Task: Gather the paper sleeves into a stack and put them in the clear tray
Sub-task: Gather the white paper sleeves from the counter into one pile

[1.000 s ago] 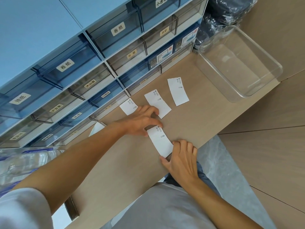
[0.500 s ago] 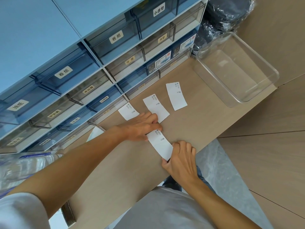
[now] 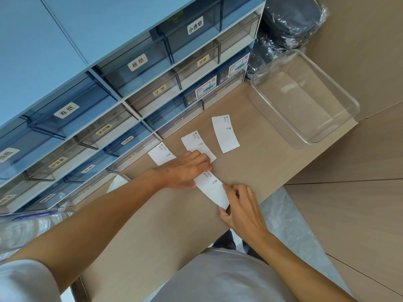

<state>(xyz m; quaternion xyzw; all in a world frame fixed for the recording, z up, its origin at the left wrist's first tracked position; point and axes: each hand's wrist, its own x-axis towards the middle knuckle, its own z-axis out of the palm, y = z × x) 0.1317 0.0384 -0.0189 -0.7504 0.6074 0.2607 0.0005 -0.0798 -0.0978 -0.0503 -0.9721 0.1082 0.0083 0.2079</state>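
Several white paper sleeves lie on the wooden counter point(image 3: 257, 168). The nearest sleeve point(image 3: 212, 189) is at the counter's front edge; my right hand point(image 3: 241, 207) pinches its near end between thumb and fingers, while my left hand point(image 3: 188, 170) presses flat on its far end. A second sleeve point(image 3: 196, 142) lies just beyond my left fingers, partly under them. A third sleeve point(image 3: 161, 154) is to its left, a fourth sleeve point(image 3: 225, 134) to its right. The clear tray point(image 3: 305, 99) stands empty at the counter's far right end.
Blue and clear labelled drawers point(image 3: 135, 88) line the back of the counter. Another white sheet point(image 3: 117, 183) peeks out behind my left forearm. Dark items wrapped in plastic point(image 3: 287, 25) sit behind the tray. Wooden floor panels point(image 3: 349, 214) lie to the right.
My right hand has closed its thumb and fingers onto the near end of the nearest sleeve. My left hand has slid slightly toward the second sleeve. The other sleeves have not moved.
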